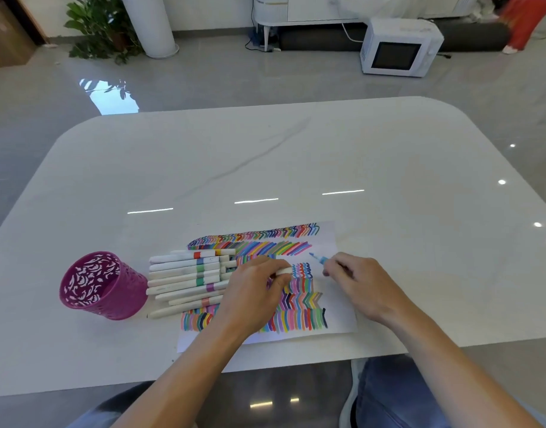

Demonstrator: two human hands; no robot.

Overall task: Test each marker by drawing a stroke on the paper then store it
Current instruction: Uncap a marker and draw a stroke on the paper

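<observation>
Your white marble-top table [296, 156], left to right.
The purple perforated metal cup [103, 287] stands left of the white plastic markers [185, 273], whose right ends lie on the stroke-covered paper sheet [342, 327].

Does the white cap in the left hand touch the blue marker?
Apart. Head view: paper shows between the white cap in the left hand and the blue marker in the right hand.

Left hand [253, 287], right hand [356, 281]: pinch grips
</observation>
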